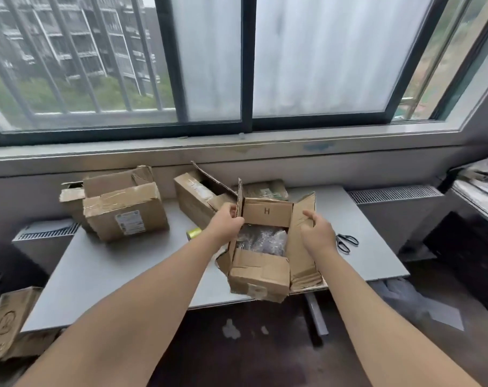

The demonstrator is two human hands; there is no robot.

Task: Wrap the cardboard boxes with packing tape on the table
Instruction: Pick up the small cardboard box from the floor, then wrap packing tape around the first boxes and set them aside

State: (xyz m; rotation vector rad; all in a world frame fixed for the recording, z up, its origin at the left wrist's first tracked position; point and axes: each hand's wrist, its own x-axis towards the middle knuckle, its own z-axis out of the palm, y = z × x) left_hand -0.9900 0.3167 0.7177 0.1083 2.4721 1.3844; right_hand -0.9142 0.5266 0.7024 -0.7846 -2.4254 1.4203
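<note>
An open cardboard box (261,276) sits at the front edge of the grey table (111,272), its four flaps up and plastic-wrapped contents showing inside. My left hand (227,223) grips the upright left flap near its top. My right hand (317,231) holds the right flap, fingers curled over its edge. The far flap carries a letter H. A roll of packing tape (194,233) lies on the table just left of my left wrist, mostly hidden by my arm.
Black scissors (347,242) lie to the right of the box. A taped box with a label (122,210) stands at the back left, another open box (196,196) behind the middle. More cardboard (5,325) leans on the floor at left. A window sill runs behind.
</note>
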